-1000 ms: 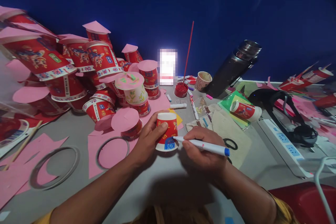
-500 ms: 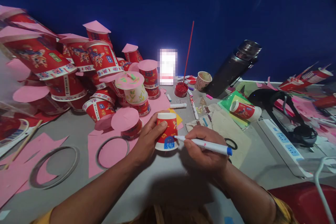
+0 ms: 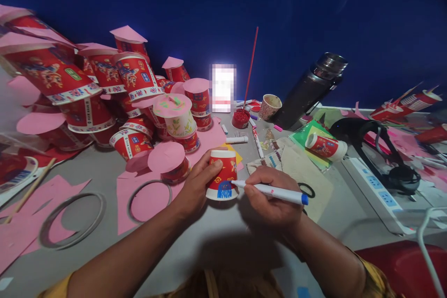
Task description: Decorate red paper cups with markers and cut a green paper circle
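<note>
An upside-down red paper cup (image 3: 226, 167) with a white rim and gold patterns is gripped by my left hand (image 3: 201, 177), thumb on its near side. Blue marker strokes form an arched patch low on the cup's front. My right hand (image 3: 274, 195) is closed around a white marker (image 3: 275, 193) with a blue end. The marker's tip meets the cup at the upper right of the blue patch. Just left of the cup, a pink paper disc (image 3: 166, 156) tops a short red cup on pink paper.
Stacked red cups with pink paper cones (image 3: 139, 79) crowd the left. Tape rings (image 3: 71, 221) lie in front of them. A bright phone (image 3: 223, 88), a red pot with a stick (image 3: 240, 118) and a black thermos (image 3: 310, 88) stand behind. At right lies a power strip (image 3: 379, 191).
The marker tip has shifted slightly left along the top of the blue patch. My left hand keeps the cup in nearly the same place.
</note>
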`<state>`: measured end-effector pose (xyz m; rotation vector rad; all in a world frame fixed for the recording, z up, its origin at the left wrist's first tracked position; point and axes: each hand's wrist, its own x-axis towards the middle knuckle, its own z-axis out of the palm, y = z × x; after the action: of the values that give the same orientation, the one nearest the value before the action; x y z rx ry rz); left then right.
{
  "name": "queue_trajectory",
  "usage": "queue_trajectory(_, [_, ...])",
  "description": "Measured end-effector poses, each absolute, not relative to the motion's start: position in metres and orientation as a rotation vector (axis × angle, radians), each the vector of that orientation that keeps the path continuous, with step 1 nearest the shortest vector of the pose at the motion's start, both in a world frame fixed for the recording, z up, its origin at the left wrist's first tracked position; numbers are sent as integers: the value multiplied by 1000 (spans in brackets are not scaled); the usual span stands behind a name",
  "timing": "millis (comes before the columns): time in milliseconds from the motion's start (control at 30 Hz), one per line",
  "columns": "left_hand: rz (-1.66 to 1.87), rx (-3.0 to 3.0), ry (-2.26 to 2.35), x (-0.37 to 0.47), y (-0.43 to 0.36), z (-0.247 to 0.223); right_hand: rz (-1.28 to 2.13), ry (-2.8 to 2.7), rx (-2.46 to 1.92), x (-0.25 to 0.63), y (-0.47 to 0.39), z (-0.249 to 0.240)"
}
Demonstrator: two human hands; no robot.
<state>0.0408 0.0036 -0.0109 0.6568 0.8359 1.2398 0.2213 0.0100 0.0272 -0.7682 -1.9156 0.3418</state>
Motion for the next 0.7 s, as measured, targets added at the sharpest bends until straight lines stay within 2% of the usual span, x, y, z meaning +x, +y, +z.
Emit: queue_trajectory(700, [1235, 634, 809, 40, 4, -10, 448, -1859, -813, 222, 10, 27])
